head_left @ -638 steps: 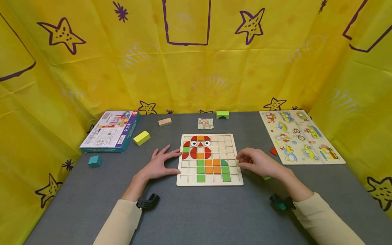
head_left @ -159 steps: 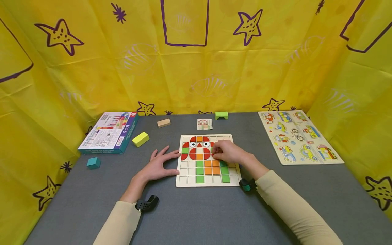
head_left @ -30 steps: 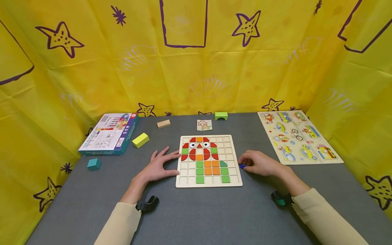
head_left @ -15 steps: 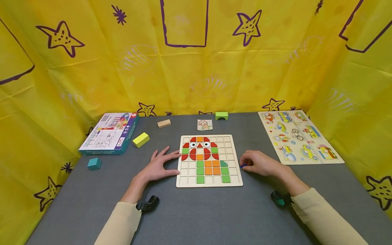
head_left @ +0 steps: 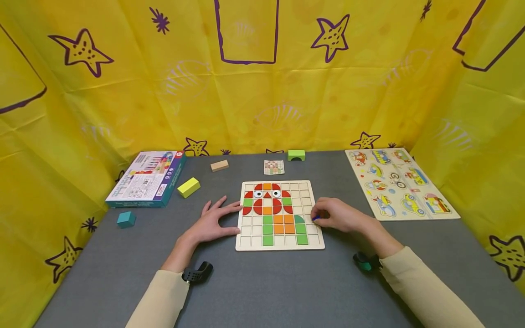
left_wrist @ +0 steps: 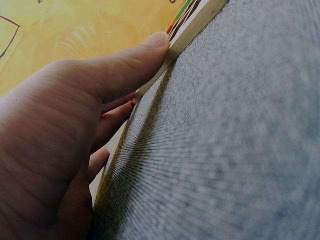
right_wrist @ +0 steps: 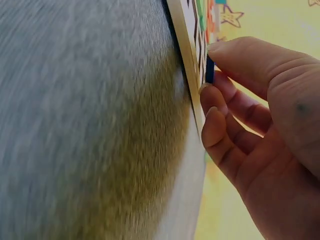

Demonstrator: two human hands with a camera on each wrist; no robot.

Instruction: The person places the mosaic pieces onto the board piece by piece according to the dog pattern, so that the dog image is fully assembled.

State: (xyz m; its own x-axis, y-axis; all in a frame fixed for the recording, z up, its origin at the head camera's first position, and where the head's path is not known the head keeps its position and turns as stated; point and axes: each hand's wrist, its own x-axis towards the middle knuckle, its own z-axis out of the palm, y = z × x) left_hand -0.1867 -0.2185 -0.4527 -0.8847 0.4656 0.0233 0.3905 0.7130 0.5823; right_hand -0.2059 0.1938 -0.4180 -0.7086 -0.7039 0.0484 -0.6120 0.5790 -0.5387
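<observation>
On the bench (head_left: 262, 282) lies the grid board (head_left: 280, 243), steadied by the flat, spread left hand (head_left: 213, 222). The right hand (head_left: 342, 216) pinches a small blue tile (head_left: 315, 219) over the board's right edge; a loose grip could drop it askew, jostling neighbouring tiles.

backdrop (head_left: 164, 100): bright yellow with purple stars and outlines
table (head_left: 266, 287): plain grey
grid board (head_left: 280, 214): pale wood, with red, orange and green tiles plus two white eyes
tile (head_left: 316, 218): blue
blocks: yellow (head_left: 189, 187), teal (head_left: 126, 219), green (head_left: 296, 155), tan (head_left: 219, 165)
sleeves (head_left: 426, 291): cream
</observation>
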